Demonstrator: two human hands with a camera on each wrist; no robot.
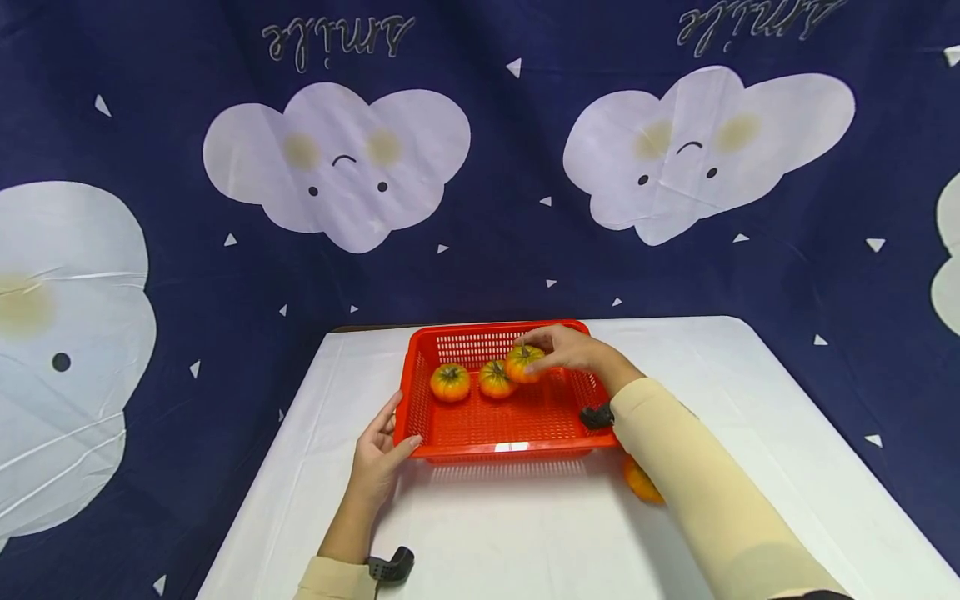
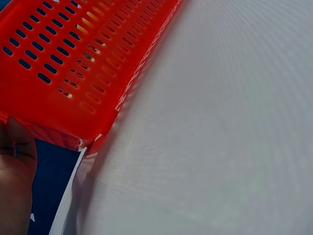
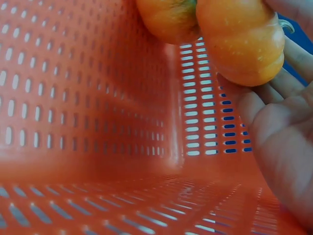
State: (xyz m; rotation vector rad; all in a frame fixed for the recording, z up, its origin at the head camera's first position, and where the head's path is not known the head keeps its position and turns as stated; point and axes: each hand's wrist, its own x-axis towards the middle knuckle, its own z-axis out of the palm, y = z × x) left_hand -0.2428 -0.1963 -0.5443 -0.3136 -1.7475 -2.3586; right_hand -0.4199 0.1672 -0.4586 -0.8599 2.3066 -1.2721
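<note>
My right hand [image 1: 564, 348] holds a small orange pumpkin [image 1: 522, 363] with a green stem, inside the red plastic basket [image 1: 517, 446]. Right beside it in the basket is a second pumpkin [image 1: 496, 380]; a third pumpkin [image 1: 450, 382] sits further left. In the right wrist view, fingers and thumb surround the held pumpkin [image 3: 242, 41], which is close against another pumpkin [image 3: 170, 19]. At the basket's left side, my left hand [image 1: 377, 454] grips the rim, thumb over its front corner and fingers along the outer edge. The left wrist view shows this hand [image 2: 17, 161] at the rim.
Another orange pumpkin [image 1: 642, 481] lies on the white table [image 1: 517, 533], right of the basket and partly hidden by my right sleeve. A dark blue curtain [image 1: 510, 275] with white clouds hangs behind and beside the table.
</note>
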